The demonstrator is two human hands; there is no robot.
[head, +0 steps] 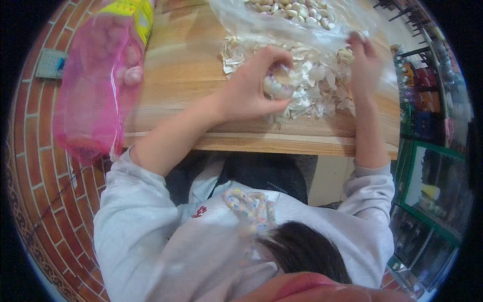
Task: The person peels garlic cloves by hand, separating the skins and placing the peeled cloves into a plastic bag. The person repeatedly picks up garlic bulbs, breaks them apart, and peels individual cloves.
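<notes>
My left hand [254, 85] curls around a partly broken garlic bulb [278, 83] above a spread of papery garlic skins [315, 85]. Blurred by motion, my right hand [364, 64] is raised at the right of the skins, its fingertips together near the edge of a clear plastic bag [236, 24]. Whether something small sits between those fingertips I cannot tell. Loose garlic cloves [298, 11] lie on the plastic at the far side.
A pink mesh bag [88, 90] with whole garlic bulbs [133, 75] lies along the left of the wooden table [169, 87]. The table's near edge runs just before my body. Shelves with goods [422, 87] stand beyond the right edge.
</notes>
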